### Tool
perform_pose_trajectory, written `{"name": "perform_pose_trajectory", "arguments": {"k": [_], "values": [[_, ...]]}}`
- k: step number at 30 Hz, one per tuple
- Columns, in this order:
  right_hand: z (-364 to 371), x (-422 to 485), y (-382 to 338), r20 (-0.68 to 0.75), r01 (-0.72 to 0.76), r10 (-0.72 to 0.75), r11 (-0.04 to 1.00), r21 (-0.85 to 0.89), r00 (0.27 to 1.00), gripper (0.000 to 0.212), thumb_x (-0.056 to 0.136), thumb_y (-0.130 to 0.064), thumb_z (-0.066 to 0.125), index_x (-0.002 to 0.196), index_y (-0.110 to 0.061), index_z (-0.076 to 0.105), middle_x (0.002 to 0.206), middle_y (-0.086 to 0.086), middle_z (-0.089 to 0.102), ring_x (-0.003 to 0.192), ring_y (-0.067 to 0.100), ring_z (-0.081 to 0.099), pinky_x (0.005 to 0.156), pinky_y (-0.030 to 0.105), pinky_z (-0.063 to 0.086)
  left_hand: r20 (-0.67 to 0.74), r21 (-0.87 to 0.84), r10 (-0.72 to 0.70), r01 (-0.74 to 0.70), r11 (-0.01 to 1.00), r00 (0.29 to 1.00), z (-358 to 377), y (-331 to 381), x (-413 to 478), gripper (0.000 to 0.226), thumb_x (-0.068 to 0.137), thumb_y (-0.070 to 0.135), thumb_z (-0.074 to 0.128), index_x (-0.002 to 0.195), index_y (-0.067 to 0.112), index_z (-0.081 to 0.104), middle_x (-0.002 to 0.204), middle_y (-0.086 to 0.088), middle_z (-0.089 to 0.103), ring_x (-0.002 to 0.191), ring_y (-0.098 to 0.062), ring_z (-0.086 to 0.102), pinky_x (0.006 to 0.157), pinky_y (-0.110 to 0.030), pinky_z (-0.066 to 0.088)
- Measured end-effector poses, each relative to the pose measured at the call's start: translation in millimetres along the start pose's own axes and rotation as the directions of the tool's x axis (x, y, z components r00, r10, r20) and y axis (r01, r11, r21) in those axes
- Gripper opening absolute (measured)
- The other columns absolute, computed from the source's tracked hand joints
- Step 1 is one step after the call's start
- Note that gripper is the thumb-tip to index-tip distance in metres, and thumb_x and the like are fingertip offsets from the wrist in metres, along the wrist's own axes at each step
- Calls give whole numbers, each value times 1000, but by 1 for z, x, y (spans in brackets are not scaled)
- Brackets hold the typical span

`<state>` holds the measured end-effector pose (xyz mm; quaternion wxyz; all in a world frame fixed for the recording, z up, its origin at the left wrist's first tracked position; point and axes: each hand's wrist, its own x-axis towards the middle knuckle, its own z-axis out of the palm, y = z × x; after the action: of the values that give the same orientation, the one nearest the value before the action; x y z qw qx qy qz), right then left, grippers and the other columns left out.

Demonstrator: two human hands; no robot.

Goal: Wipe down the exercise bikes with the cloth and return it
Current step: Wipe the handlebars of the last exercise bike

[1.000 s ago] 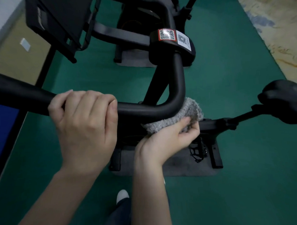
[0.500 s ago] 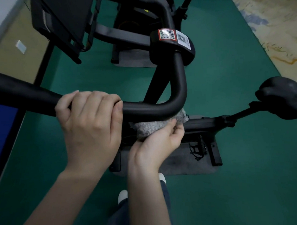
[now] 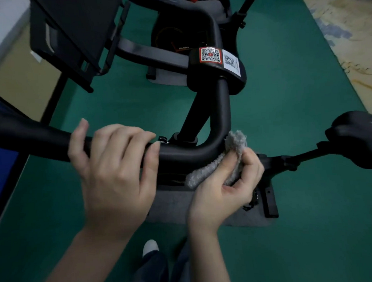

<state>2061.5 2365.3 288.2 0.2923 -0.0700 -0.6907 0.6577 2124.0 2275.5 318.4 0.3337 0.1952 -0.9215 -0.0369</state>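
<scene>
Beyond our left hand (image 3: 114, 175) a black console tray (image 3: 78, 32) hangs over the green floor (image 3: 295, 94). That hand curls over the black handlebar (image 3: 33, 135), forefinger lifted, and the bar hides part of the frame below. Two QR stickers (image 3: 210, 54) sit beyond the bend. Our right hand (image 3: 220, 194) pinches the cloth (image 3: 233, 143) against that bend — grey, nubbly, bunched in folds. Right of it juts the saddle (image 3: 357, 134).

We lose the handlebar (image 3: 33, 135) past the left edge, the saddle (image 3: 358, 137) past the right; our right grip (image 3: 220, 192) hides some cloth (image 3: 235, 142).
</scene>
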Motion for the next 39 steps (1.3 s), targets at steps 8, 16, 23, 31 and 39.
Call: {"name": "perform_pose_trajectory", "arguments": {"k": [8, 16, 23, 31, 39], "values": [[-16, 33, 3, 310, 237, -227, 972, 5, 923, 12, 91, -2, 57, 99, -8, 62, 99, 5, 58, 97, 18, 56, 89, 19, 43, -6, 2, -27, 27, 1000, 1000, 10, 21, 1, 29, 101, 23, 47, 88, 12, 70, 89, 1, 69, 89, -23, 61, 108, -40, 24], [-8, 86, -5, 620, 361, -307, 932, 42, 722, 10, 88, 1, 60, 92, 0, 69, 93, 5, 61, 89, 27, 59, 86, 20, 44, -18, 14, -68, 68, 998, 998, 7, 27, 4, 29, 100, 22, 46, 86, 12, 70, 87, 2, 69, 89, -20, 59, 96, -36, 29], [8, 136, -33, 945, 621, -314, 760, 191, 94, 8, 90, -10, 64, 94, -8, 72, 90, 4, 66, 88, 26, 55, 78, 26, 43, 17, 7, -85, 85, 996, 996, 1, 27, 5, 28, 98, 22, 47, 87, 13, 71, 87, 4, 68, 87, -18, 60, 98, -27, 24], [49, 123, -60, 942, 690, 77, 700, 182, -327, 14, 90, -23, 58, 94, -17, 71, 94, 8, 69, 94, 29, 60, 82, 36, 48, 15, -4, -223, 224, 975, 975, -3, 32, 7, 28, 98, 20, 42, 91, 6, 65, 91, -4, 65, 92, -22, 57, 97, -33, 31], [59, 116, -61, 907, 574, 151, 811, 115, -394, 13, 91, -18, 59, 83, -17, 70, 76, -2, 66, 78, 12, 59, 66, 16, 40, 17, 57, -214, 213, 975, 977, -2, 31, 8, 25, 97, 13, 45, 84, 6, 65, 84, -4, 64, 84, -26, 59, 94, -34, 35]]}}
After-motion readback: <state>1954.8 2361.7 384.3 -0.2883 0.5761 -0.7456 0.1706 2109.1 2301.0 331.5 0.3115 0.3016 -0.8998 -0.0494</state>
